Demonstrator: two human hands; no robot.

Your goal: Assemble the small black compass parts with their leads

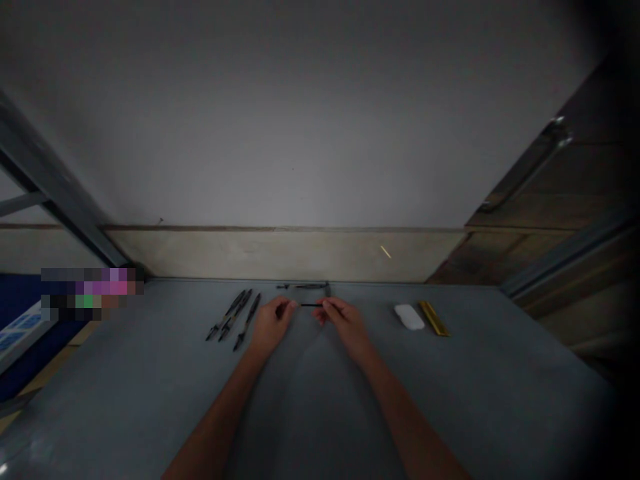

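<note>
A thin black rod (311,305), too small to name more exactly, stretches level between my two hands just above the grey table. My left hand (273,323) is closed in a pinch at its left end. On the other end, the thumb and fingers of my right hand (346,323) are pinched together. Behind the hands, a slender dark pen-like piece (309,287) lies near the table's back edge, with a smaller dark piece (283,287) to its left. Left of my left hand, a dark pen-like item (247,322) lies slanted beside two similar ones (235,315).
To the right lie a white rounded object (409,317) and a gold-yellow strip (434,318). A pale wall (300,133) rises behind the grey table (450,400). Metal posts (65,180) flank it. At far left is a blurred-out patch (95,293) beside a blue surface.
</note>
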